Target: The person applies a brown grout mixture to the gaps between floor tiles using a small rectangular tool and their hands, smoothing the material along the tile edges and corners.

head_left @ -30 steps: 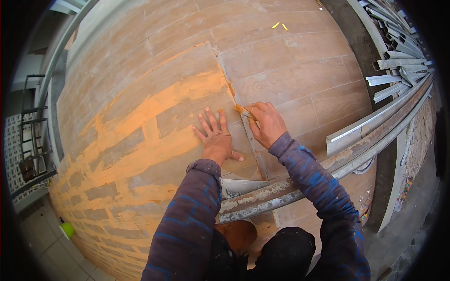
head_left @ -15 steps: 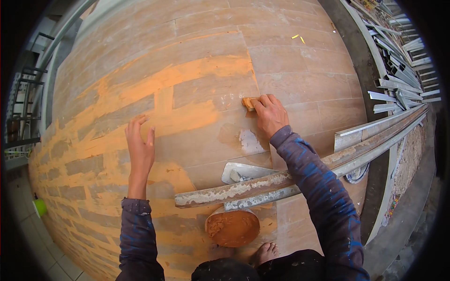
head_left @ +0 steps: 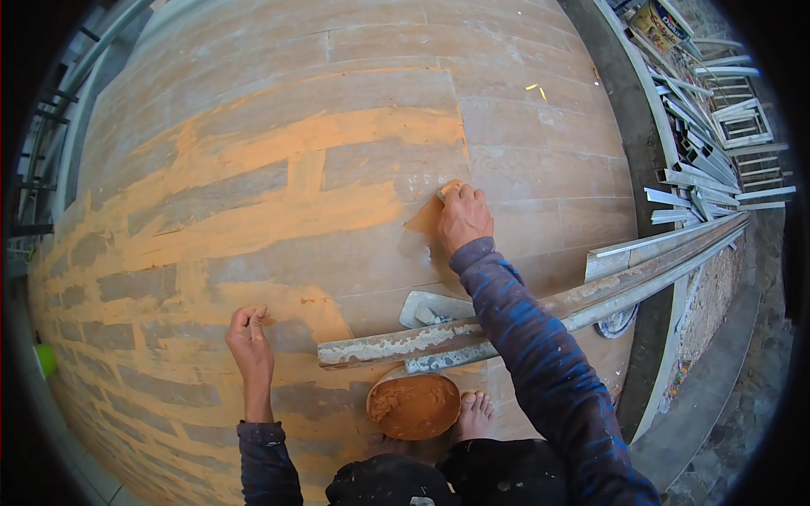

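Left hand [head_left: 251, 337], more open half a second ago, now lower, nearer knees [head_left: 506, 476], fingers curled; can't tell whether they meet. Right hand [head_left: 467, 218], well apart, still clamped on paste-smeared spreader [head_left: 449, 189] near tile seam [head_left: 466, 152]. Orange bands [head_left: 337, 128] streak wood-look floor [head_left: 540, 181]. Tub of orange-brown paste [head_left: 379, 381] by feet [head_left: 475, 411]; long bars [head_left: 396, 344] just beyond; metal lengths [head_left: 704, 180] heaped right.

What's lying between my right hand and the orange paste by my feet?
In the head view, going from your right hand to the orange paste: tiled floor, a pale tray-like piece, a flaking beam, then a grey metal rail.
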The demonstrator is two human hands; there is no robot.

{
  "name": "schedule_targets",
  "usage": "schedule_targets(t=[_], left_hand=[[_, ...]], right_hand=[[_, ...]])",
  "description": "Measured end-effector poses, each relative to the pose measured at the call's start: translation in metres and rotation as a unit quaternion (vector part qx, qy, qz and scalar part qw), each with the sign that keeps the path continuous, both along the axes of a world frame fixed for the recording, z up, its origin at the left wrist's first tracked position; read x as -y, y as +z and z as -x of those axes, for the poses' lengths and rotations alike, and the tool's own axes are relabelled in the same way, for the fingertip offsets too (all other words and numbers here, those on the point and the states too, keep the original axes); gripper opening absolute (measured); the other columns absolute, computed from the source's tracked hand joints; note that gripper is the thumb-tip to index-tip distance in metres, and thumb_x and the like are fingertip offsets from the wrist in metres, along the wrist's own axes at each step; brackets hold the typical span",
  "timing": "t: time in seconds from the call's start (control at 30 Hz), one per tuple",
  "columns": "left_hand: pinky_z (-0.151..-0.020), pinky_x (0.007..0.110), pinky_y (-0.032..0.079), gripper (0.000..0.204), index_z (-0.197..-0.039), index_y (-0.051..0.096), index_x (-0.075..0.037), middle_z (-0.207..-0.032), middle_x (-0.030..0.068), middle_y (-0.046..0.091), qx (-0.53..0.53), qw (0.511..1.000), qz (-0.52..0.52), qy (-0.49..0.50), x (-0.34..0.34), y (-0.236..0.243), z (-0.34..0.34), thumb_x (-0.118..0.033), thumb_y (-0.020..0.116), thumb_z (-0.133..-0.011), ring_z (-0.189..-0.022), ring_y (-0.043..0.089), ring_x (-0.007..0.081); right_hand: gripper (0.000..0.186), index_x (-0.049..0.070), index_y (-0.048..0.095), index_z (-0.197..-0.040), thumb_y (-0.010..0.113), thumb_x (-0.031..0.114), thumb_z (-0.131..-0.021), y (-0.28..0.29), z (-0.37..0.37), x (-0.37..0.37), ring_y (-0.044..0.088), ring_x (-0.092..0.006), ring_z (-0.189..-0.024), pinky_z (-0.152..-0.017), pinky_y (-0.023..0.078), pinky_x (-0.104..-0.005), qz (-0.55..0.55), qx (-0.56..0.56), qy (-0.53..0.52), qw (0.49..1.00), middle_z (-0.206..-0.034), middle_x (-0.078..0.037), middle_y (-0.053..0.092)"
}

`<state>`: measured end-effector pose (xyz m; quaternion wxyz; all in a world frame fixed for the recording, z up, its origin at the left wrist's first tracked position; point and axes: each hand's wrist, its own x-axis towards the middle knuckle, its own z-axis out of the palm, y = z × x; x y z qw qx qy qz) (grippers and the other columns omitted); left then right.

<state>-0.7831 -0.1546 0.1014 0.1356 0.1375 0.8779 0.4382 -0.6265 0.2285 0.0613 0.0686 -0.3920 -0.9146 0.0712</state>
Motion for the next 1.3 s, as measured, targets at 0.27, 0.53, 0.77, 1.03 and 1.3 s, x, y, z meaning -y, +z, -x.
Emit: schedule_targets(t=[0.27,0.53,0.77,1.03,1.3], left_hand=[[-0.086,0.027,0.051,0.017,-0.108,0.073,0.004,-0.099,0.0097,0.075,0.014,0.990,-0.060,0.128,0.002,0.017,-0.027,-0.010,0.066,-0.102,-0.090,0.066,0.0128],[-0.084,0.027,0.051,0.019,-0.120,0.064,0.003,-0.101,0.0112,0.076,-0.030,0.990,-0.082,0.113,0.055,0.073,-0.042,-0.007,0.060,-0.105,-0.090,0.065,0.0117],[-0.075,0.023,0.047,0.013,-0.109,0.058,-0.002,-0.101,0.0081,0.075,0.078,0.977,-0.093,0.175,0.071,0.034,-0.076,-0.015,0.059,-0.107,-0.086,0.061,0.0067],[-0.074,0.027,0.050,0.023,-0.103,0.068,-0.001,-0.101,0.0075,0.076,0.075,0.984,-0.056,0.151,0.093,0.009,-0.098,-0.021,0.058,-0.108,-0.092,0.069,0.0123],[-0.079,0.027,0.053,0.025,-0.124,0.069,0.000,-0.110,0.0112,0.076,0.050,0.981,-0.043,0.182,0.120,-0.024,-0.115,-0.008,0.052,-0.108,-0.100,0.069,0.0151]], right_hand=[[0.016,-0.002,0.069,-0.095,0.061,0.009,-0.087,0.010,0.104,0.113,0.064,-0.0344,-0.101,-0.081,0.059,-0.0425,0.060,-0.034,0.137,0.988,-0.103,-0.016,0.064],[0.014,0.002,0.072,-0.095,0.066,0.009,-0.084,0.069,0.025,0.034,0.062,-0.0330,-0.101,-0.081,0.056,-0.0447,0.039,-0.001,-0.036,0.999,-0.100,-0.012,0.062],[0.014,0.000,0.070,-0.093,0.062,0.009,-0.087,0.020,0.124,0.148,0.063,-0.0293,-0.100,-0.077,0.060,-0.0406,0.014,-0.049,0.166,0.985,-0.100,-0.014,0.061],[0.028,0.010,0.068,-0.116,0.059,0.012,-0.089,-0.011,0.076,0.063,0.057,-0.0257,-0.104,-0.096,0.046,-0.0396,0.018,-0.071,0.468,0.881,-0.105,-0.007,0.059],[0.036,0.017,0.072,-0.121,0.058,0.012,-0.089,-0.030,-0.011,-0.014,0.059,-0.0221,-0.110,-0.098,0.046,-0.0370,-0.010,0.026,0.479,0.878,-0.119,-0.001,0.065]])
